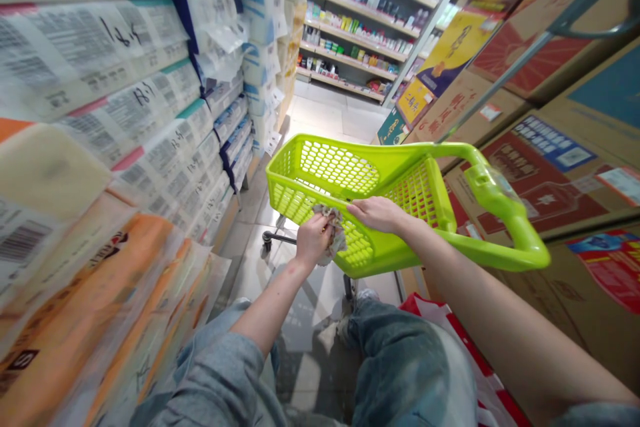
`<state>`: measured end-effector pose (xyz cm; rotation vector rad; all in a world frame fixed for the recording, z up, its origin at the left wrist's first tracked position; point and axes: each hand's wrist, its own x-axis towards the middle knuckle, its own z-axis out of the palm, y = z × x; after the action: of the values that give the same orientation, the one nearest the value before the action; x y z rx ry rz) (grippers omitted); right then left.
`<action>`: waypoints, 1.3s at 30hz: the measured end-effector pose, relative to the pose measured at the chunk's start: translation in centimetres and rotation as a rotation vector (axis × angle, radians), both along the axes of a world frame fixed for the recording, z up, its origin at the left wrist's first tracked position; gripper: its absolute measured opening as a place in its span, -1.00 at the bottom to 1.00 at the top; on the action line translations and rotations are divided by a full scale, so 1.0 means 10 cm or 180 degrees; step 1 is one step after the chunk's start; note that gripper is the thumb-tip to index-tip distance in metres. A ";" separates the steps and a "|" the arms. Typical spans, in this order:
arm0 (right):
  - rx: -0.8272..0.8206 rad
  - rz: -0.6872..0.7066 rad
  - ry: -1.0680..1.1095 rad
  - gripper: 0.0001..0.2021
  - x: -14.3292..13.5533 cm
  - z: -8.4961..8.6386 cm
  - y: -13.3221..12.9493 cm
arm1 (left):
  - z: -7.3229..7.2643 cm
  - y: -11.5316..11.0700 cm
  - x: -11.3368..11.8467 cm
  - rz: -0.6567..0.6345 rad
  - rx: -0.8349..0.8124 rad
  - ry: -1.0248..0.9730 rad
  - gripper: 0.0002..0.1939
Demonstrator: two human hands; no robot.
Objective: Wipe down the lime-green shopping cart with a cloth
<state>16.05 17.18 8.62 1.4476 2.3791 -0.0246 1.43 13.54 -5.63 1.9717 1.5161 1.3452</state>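
A bright green plastic shopping cart [400, 245] stands crosswise in front of me, its handle to the right. My left hand [315, 239] is closed around a crumpled, pale patterned cloth [336, 243], which lies against the outer side of the basket near the rim. My right hand [375, 213] grips the cart's near top rim, a little right of the cloth. Its thumb and fingers wrap over the edge. Through the lattice walls, no goods show in the part of the basket I can see. A black caster [267, 240] shows under the cart.
Stacked wrapped paper packs [145, 107] line the left side. Cardboard cartons [540, 180] are piled close on the right, with a grey metal bar [505, 77] before them. Shelves of small goods [360, 20] stand beyond the tiled floor [320, 107]. A red-and-white bag [425, 307] lies by my leg.
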 end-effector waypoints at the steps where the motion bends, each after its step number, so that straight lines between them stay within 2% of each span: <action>1: -0.0114 0.0005 0.0041 -0.44 0.00 0.01 0.03 | -0.01 -0.02 -0.01 -0.0016 0.0021 -0.0018 -0.80; 6: -0.0363 0.0037 0.0232 -0.41 0.00 -0.05 0.13 | -0.04 -0.09 0.01 -0.0183 0.0118 0.0186 -0.77; 13: -0.0152 0.0036 0.0121 -0.36 -0.02 -0.14 0.15 | -0.10 -0.06 0.10 -0.0053 0.0041 0.0614 -0.76; 18: 0.0015 -0.0040 0.0058 -0.30 0.00 -0.05 0.12 | -0.24 -0.17 0.19 -0.0649 -0.0241 0.1379 -0.83; 20: -0.0133 -0.0062 0.0083 -0.31 0.10 0.03 0.12 | -0.27 -0.20 0.21 -0.0642 -0.0343 0.1349 -0.82; 24: -0.0609 -0.0152 -0.0020 -0.28 0.40 0.15 0.11 | -0.22 -0.16 0.22 -0.0297 -0.0160 0.0961 -0.77; 27: -0.0612 -0.0216 -0.0097 -0.24 0.51 0.16 0.09 | -0.16 -0.10 0.29 -0.0444 -0.0028 0.1082 -0.80; 33: -0.0487 -0.0044 -0.0091 -0.20 0.40 0.14 0.07 | -0.05 -0.06 0.46 -0.0382 -0.0461 0.1100 -0.80; 39: -0.0377 -0.0191 -0.0158 -0.20 0.33 0.15 0.05 | 0.00 -0.10 0.41 -0.0473 -0.0480 0.0707 -0.78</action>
<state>19.36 17.70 10.11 1.4465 2.2540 -0.1406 5.53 12.52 -5.63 2.1450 1.4814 0.9506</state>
